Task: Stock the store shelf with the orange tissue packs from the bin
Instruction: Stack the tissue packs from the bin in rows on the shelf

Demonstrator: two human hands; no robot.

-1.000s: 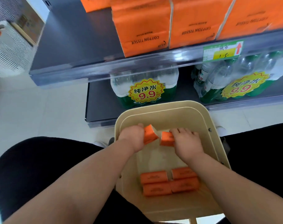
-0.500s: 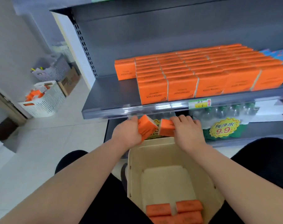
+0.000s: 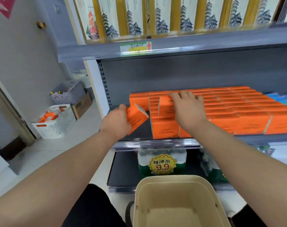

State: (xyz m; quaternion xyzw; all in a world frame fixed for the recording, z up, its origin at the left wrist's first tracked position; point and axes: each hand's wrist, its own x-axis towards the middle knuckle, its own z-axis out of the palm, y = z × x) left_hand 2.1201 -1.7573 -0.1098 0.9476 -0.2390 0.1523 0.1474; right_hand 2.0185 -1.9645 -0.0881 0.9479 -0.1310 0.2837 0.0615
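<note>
Your left hand (image 3: 116,122) grips a tilted tissue pack (image 3: 137,117), right hand (image 3: 188,110) palm-down on second pack (image 3: 165,104), grasp unclear

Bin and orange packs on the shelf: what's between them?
A lower shelf holding a wrapped water-bottle pack with a yellow 9.9 sticker, seen in the head view.

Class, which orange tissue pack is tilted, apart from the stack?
The pack in the left hand, left of the stack; the right hand's sits on it.

Left hand (image 3: 116,124) and right hand (image 3: 188,112) are bare; black trousers (image 3: 93,208) cover both legs.
</note>
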